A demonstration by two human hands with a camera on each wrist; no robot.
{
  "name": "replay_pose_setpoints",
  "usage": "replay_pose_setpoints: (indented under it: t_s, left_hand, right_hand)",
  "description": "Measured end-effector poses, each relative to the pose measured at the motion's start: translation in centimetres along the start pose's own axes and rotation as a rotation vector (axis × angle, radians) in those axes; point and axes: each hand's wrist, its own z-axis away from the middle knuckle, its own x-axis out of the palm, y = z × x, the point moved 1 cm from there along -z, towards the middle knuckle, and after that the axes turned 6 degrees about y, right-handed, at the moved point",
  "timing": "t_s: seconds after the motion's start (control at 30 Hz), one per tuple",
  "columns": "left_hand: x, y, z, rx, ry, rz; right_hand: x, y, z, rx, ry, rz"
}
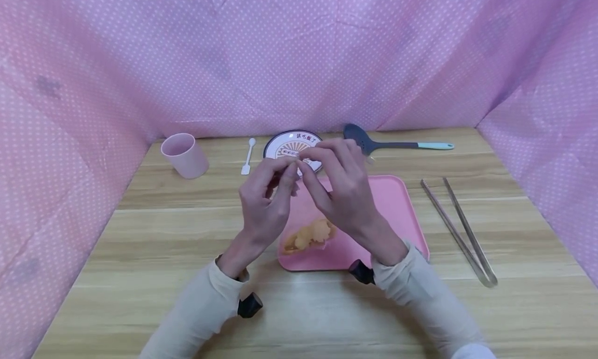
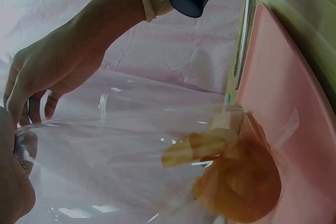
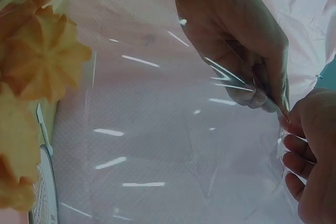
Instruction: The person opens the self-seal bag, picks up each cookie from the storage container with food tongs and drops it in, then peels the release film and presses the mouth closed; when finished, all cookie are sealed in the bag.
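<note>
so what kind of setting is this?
Probably a staged tabletop recording booth, not a real kitchen: pink dotted cloth walls off a wooden table set with a pink tray, tongs and a cup.

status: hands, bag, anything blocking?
Left hand and right hand both pinch the clear plastic bag top. Cookies inside, bag bottom over pink tray. Nothing blocking.
</note>
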Motion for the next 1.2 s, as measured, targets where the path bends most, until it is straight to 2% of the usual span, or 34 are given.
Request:
replay_pose_setpoints:
  t_s: [0.4,0.6,0.77,0.97,1.2]
  left_hand:
    - [0.0,0.1,0.1,0.011,-0.005,-0.026]
    - [0.1,0.5,-0.6,0.035,-0.014,-0.065]
    - [0.1,0.8,-1.0,0.041,-0.011,-0.099]
    - [0.2,1.0,-1.1,0.04,-0.034,-0.117]
    - [0.4,0.9,-1.0,0.037,-0.028,-0.112]
  right_hand:
    - [-0.3,0.5,-0.3,-0.047,-0.032,-0.013]
    - [-0.2,0.7,-0.5,-0.063,0.03,-0.002]
    - [-0.2,0.9,-0.8,-0.032,0.06,0.019]
    - [-0.6,1.1,-0.6,-0.038,0.02,-0.005]
    - [-0.9,1.3,-0.6,-0.092,-0.036,-0.014]
